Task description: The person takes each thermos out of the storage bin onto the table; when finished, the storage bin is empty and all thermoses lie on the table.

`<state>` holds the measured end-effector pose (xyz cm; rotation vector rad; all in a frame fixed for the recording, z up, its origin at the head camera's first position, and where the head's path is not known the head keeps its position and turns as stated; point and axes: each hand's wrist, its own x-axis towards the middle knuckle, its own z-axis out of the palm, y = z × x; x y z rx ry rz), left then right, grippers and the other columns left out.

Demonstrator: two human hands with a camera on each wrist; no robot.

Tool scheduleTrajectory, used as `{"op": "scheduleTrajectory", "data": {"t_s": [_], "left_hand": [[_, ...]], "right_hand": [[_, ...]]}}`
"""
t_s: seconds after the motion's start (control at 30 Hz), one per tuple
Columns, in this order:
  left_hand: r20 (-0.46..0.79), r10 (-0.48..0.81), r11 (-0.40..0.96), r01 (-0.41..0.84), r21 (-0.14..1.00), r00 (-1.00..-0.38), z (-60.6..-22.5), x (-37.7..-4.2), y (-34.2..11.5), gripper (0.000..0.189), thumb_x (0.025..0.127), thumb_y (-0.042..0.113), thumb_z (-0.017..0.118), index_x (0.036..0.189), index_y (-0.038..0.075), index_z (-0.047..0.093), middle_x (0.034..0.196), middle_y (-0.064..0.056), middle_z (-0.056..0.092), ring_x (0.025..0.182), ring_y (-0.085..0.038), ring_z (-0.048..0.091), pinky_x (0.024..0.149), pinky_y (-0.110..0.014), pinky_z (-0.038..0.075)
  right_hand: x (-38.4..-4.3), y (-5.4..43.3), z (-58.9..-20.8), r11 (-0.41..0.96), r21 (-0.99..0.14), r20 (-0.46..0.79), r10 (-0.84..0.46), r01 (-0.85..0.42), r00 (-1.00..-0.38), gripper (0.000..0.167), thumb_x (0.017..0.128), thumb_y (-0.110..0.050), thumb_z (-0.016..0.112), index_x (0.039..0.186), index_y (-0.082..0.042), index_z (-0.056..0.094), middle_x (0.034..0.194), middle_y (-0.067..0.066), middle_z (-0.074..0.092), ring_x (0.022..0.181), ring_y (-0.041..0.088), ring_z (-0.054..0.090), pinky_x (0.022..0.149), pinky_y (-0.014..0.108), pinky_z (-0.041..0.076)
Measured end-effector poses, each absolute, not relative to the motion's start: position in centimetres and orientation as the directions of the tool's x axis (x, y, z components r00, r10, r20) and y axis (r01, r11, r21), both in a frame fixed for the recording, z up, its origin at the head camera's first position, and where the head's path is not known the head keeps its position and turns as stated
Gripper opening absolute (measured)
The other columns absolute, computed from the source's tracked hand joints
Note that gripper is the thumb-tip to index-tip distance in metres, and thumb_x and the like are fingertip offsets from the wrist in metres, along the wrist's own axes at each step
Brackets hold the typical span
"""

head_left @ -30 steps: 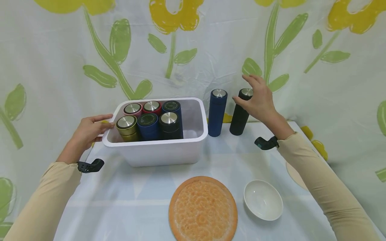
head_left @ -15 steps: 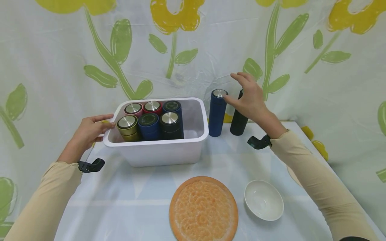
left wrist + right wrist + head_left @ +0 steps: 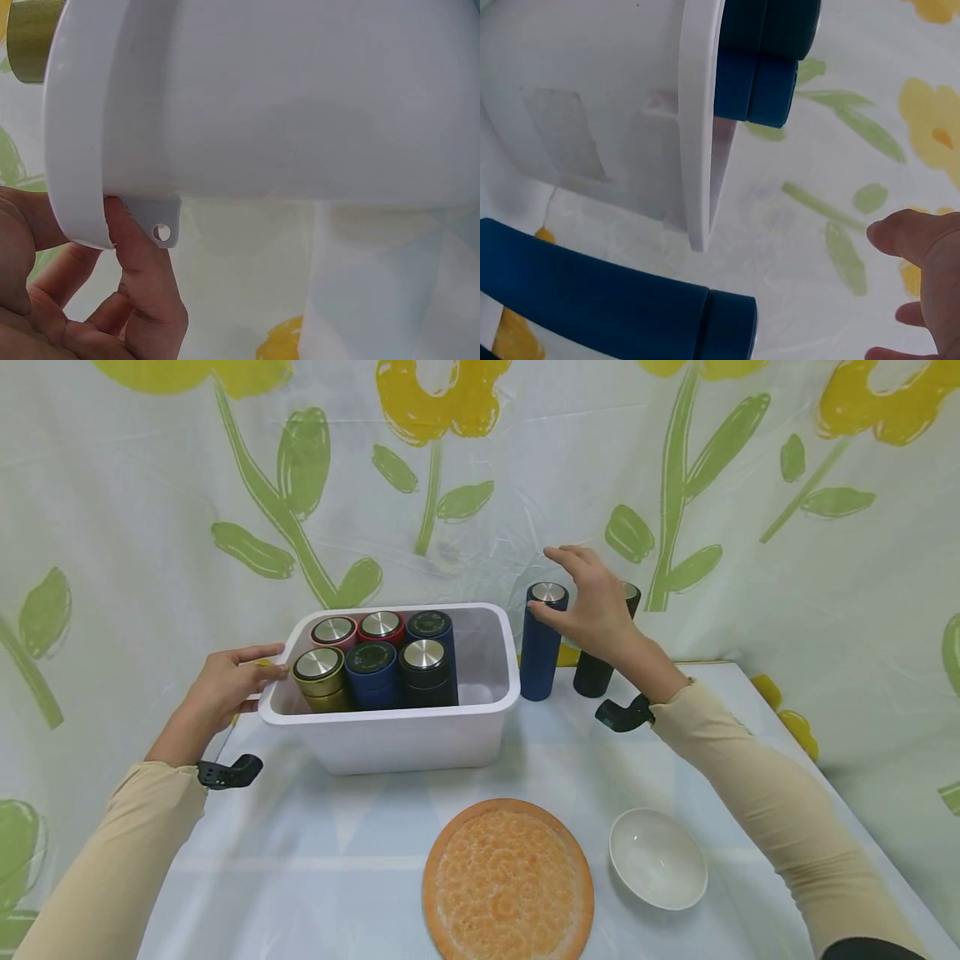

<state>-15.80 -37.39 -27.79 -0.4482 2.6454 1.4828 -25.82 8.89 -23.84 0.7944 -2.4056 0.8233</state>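
Behind right grip (image 3: 596, 607), 2 partly hidden: blue bottle (image 3: 540, 656), black bottle (image 3: 592, 677).

round bread-patterned mat (image 3: 508, 885), white bowl (image 3: 658, 860), flowered backdrop (image 3: 570, 468)

Your tub (image 3: 405, 739) is white, with a greyish patch (image 3: 566, 135) on one end. In it are a gold flask (image 3: 321, 681), a pink flask (image 3: 335, 632), a red flask (image 3: 381, 626) and a black flask (image 3: 425, 675), all silver-topped, plus two blue flasks (image 3: 372, 681), dark-topped, perhaps with a faint greenish pattern there. Outside, you have a silver-topped navy flask (image 3: 541, 652) and a second black flask (image 3: 594, 677). Your sleeves (image 3: 750, 781) are beige, your wristbands (image 3: 627, 714) black. The mat (image 3: 508, 881) is golden tan, mottled like bread; the bowl (image 3: 658, 860), white. Your worktop (image 3: 322, 835) shows pale blue shapes on white; the backdrop (image 3: 555, 468), yellow flowers and green leaves on white.
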Motion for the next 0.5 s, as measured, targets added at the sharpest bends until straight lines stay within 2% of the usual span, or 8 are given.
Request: {"op": "scheduleTrajectory", "data": {"t_s": [0.5], "left_hand": [[-0.208, -0.216, 0.482, -0.289, 0.827, -0.954, -27.7, -15.7, -37.3, 0.061, 0.1, 0.021, 0.059, 0.156, 0.01, 0.034, 0.157, -0.027, 0.03, 0.135, -0.047, 0.039, 0.075, -0.029, 0.051]], "right_hand": [[-25.7, 6.2, -23.9, 0.618, -0.389, 0.559, -0.432, -0.684, -0.708, 0.069, 0.085, -0.028, 0.08, 0.143, -0.004, 0.053, 0.142, 0.015, 0.052, 0.132, 0.029, 0.048, 0.102, 0.045, 0.045]]}}
